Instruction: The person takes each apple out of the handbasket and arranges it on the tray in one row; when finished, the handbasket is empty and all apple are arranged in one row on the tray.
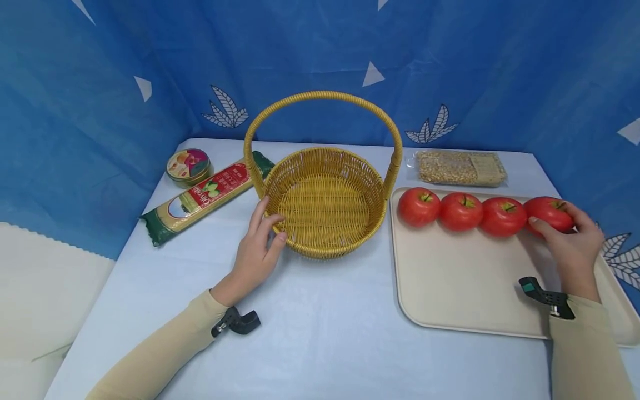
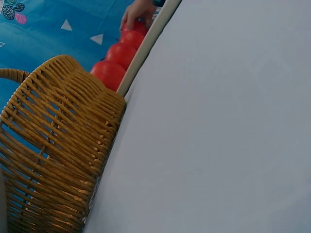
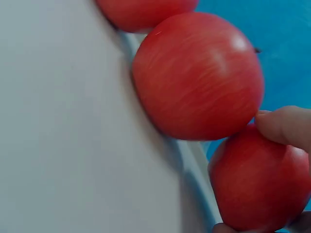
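Observation:
A round yellow wicker basket [image 1: 325, 253] with a tall arched handle stands mid-table. At its left rim my left hand [image 1: 255, 253] grips the edge, index finger over the inside and thumb at the front. In the left wrist view only the woven basket side [image 2: 63, 141] shows, not the fingers. Several red apples sit in a row along the far edge of a beige tray [image 1: 465, 283]. My right hand [image 1: 575, 244] holds the rightmost apple [image 1: 547, 211] between thumb and fingers. In the right wrist view that held apple [image 3: 257, 179] touches its neighbour [image 3: 197, 77].
Left of the basket lie a red and green pack of spaghetti [image 1: 210, 194] and a round tin [image 1: 188, 165]. A clear bag of grains [image 1: 460, 168] lies behind the tray. Blue patterned cloth [image 1: 320, 50] hangs along the back of the white table.

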{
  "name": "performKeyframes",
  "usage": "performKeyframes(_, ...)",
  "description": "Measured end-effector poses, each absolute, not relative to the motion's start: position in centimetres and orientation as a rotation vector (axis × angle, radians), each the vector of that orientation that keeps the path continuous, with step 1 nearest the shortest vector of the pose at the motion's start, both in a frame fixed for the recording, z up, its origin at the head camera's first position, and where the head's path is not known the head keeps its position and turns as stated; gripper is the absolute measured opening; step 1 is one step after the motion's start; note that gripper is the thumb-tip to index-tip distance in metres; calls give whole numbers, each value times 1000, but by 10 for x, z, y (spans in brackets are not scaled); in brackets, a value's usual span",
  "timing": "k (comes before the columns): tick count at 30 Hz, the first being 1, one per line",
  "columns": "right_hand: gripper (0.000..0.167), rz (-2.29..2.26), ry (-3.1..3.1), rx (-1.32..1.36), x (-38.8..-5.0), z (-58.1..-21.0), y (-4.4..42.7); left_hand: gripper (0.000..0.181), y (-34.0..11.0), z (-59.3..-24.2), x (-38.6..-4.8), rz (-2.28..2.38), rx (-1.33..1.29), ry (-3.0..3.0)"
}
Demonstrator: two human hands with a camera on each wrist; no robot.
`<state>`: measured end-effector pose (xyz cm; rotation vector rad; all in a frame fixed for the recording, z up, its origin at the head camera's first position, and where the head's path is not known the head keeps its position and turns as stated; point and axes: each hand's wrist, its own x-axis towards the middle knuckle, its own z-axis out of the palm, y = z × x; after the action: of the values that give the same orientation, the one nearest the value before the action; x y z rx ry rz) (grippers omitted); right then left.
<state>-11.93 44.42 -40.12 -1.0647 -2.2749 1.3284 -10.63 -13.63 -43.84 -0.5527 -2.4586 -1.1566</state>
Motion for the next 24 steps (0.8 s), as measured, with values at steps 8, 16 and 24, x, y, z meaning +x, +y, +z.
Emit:
performKeyframes(8, 73, 1316, -2322, -1037, -118, -406, 447, 63, -136, -437, -107, -1141, -565, -2447)
performKeyframes(16, 70, 1255, -2426, -937, -116, -412, 452, 59, -136, -438, -107, -1146, -563, -2451)
performKeyframes(24, 61, 1405, -2327, -901, -112, -415, 453, 61, -136, -438, -107, -1143, -567, -2446)
